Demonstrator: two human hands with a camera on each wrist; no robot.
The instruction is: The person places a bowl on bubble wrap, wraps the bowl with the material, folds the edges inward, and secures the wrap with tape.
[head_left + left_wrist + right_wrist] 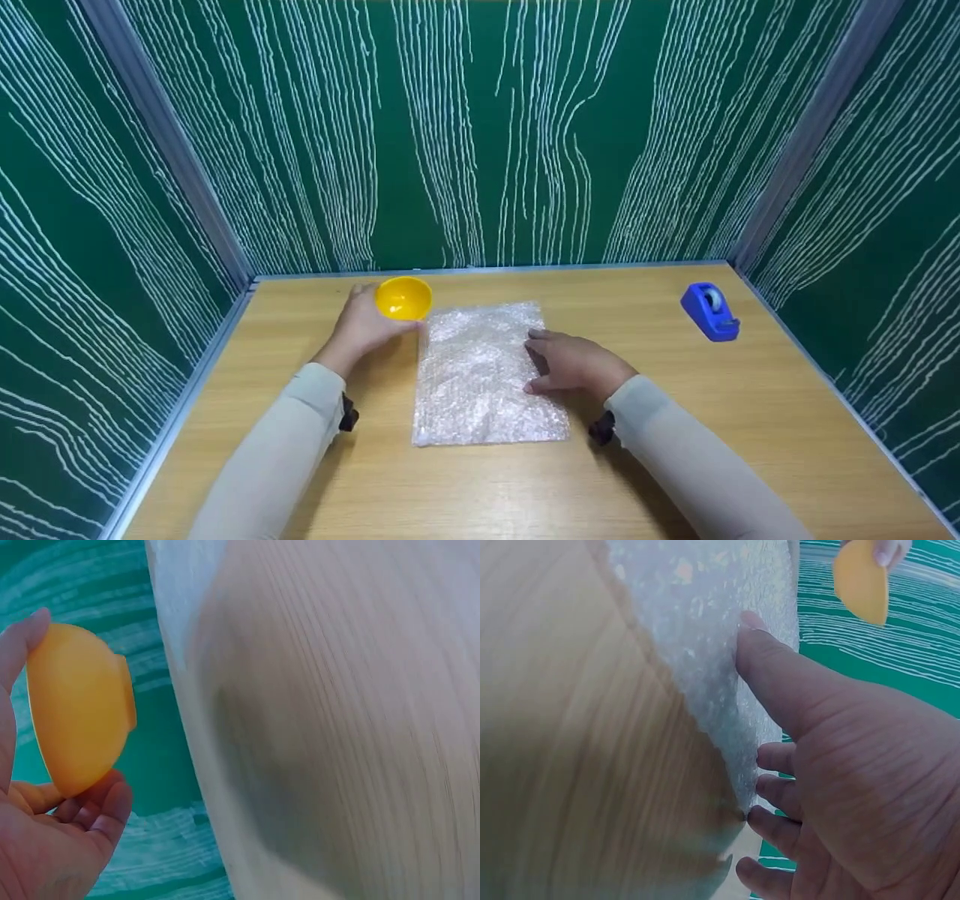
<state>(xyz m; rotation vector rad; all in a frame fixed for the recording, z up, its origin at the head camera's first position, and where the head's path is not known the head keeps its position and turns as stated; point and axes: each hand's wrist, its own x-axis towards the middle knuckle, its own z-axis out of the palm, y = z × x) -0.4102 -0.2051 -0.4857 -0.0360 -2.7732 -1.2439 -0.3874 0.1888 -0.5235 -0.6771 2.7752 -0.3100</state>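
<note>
"What lies closest on the tabletop (450, 495)?"

"A sheet of bubble wrap (480, 382), roughly midway between the left and right edges and reaching back toward the far one."

"And the right hand (574, 364)?"

"At the sheet's right side, fingers and thumb spread apart. I cannot tell whether every fingertip touches it."

"Farther back?"

"The left hand (365, 322), pinching a yellow bowl (405, 300) by its rim, thumb one side, fingers the other. That bowl is held off the tabletop, by the sheet's far left corner, near the far edge."

"Anything else?"

"A blue tape dispenser (709, 311) near the far right corner; past the far edge, a green wall (487, 150) streaked with white lines."
</note>
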